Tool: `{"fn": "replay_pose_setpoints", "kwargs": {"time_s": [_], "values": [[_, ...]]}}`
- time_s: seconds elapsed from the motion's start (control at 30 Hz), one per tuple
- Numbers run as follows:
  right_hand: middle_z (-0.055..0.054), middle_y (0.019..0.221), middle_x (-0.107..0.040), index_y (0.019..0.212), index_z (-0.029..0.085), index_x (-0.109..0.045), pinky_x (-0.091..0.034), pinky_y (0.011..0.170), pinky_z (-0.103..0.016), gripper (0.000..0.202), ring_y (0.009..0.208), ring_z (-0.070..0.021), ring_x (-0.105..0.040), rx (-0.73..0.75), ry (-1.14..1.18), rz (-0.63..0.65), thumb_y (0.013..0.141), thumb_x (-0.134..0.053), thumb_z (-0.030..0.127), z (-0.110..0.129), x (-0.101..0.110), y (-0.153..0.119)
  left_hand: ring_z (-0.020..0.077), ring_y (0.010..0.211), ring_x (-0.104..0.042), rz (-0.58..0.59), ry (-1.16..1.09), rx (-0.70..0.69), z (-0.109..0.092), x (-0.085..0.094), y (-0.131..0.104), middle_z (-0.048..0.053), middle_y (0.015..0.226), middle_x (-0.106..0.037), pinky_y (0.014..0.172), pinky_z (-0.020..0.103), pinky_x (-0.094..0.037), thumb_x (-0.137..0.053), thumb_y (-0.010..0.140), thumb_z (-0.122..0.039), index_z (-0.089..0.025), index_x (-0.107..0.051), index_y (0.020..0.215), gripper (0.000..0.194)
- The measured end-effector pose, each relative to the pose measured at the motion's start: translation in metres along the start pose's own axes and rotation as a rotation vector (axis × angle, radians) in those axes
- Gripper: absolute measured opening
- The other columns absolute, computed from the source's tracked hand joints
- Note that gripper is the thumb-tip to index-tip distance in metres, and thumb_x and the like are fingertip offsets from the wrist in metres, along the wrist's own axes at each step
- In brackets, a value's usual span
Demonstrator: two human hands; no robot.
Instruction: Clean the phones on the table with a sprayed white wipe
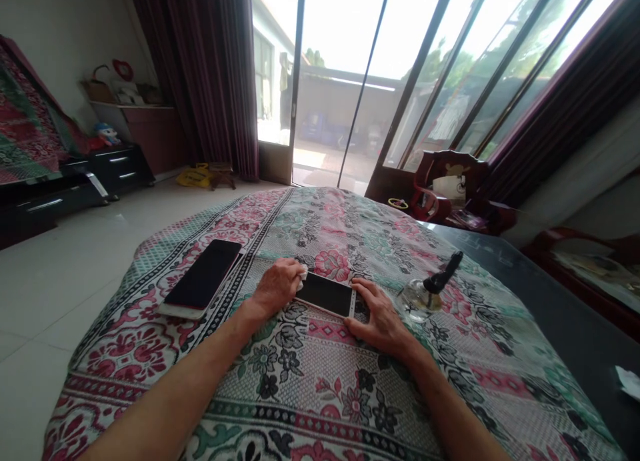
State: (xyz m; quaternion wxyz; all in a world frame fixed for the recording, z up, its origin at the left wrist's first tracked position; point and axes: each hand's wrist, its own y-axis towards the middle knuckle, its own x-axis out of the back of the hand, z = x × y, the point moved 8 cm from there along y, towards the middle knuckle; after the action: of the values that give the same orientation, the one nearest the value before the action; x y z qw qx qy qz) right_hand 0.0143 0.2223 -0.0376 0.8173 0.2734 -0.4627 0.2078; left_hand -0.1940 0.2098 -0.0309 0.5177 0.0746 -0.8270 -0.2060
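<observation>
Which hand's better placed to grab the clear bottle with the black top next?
Probably your right hand: it's nearer the bottle, though it must release the phone. Your left hand is farther, holding a white wad.

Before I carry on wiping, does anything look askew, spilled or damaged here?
Nothing serious stands out. The dark-screened device at left lies unevenly over a pale item whose near edge sticks out, so the stack looks slightly askew. No spill or crack shows around the phone; fine scratches, I cannot tell.

"How does the phone (pixel 326 295) look on your feed?"

"I see it flat on patterned cloth (pixel 350 401) at six o'clock, white-rimmed, dark screen up; crumpled white tissue (pixel 303 275) touches its ten-o'clock corner."
</observation>
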Motion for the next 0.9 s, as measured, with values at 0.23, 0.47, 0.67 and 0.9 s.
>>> {"fn": "replay_pose_setpoints", "kwargs": {"time_s": [0.23, 0.47, 0.67, 0.9], "values": [[-0.013, 0.136, -0.044, 0.122, 0.016, -0.051, -0.032, 0.107, -0.044, 0.058, 0.126, -0.0289, -0.039, -0.007, 0.012, 0.007, 0.067, -0.065, 0.032, -0.001, 0.0, -0.001, 0.0198, 0.092, -0.062, -0.111, -0.045, 0.172, 0.031, 0.016, -0.001, 0.006, 0.095, -0.07, 0.087, 0.029, -0.045, -0.048, 0.08, -0.015, -0.017, -0.07, 0.092, 0.025], [-0.012, 0.138, -0.041, 0.124, 0.018, -0.049, -0.032, 0.107, -0.045, 0.059, 0.128, -0.0281, -0.038, 0.021, 0.026, -0.007, 0.068, -0.062, 0.029, -0.002, 0.0, 0.0, 0.0176, 0.088, -0.061, 0.075, -0.047, -0.056, 0.002, 0.004, 0.002, 0.004, 0.093, -0.066, 0.085, 0.029, -0.045, -0.045, 0.082, -0.012, -0.018, -0.067, 0.091, 0.024], [-0.013, 0.137, -0.042, 0.123, 0.016, -0.049, -0.032, 0.108, -0.044, 0.058, 0.127, -0.0285, -0.039, -0.026, 0.051, 0.015, 0.066, -0.059, 0.026, -0.001, 0.002, 0.003, 0.0205, 0.089, -0.055, 0.112, 0.069, -0.096, -0.018, -0.003, -0.002, 0.006, 0.095, -0.064, 0.087, 0.033, -0.043, -0.044, 0.083, -0.01, -0.016, -0.065, 0.089, 0.022], [-0.012, 0.138, -0.041, 0.113, 0.018, -0.052, -0.031, 0.108, -0.043, 0.051, 0.128, -0.0282, -0.038, -0.029, 0.059, 0.025, 0.064, -0.063, 0.028, 0.0, 0.003, 0.002, 0.0189, 0.094, -0.054, 0.136, 0.008, -0.159, -0.033, -0.011, -0.004, 0.003, 0.102, -0.064, 0.091, 0.029, -0.042, -0.045, 0.083, -0.008, -0.019, -0.065, 0.093, 0.025]]}}
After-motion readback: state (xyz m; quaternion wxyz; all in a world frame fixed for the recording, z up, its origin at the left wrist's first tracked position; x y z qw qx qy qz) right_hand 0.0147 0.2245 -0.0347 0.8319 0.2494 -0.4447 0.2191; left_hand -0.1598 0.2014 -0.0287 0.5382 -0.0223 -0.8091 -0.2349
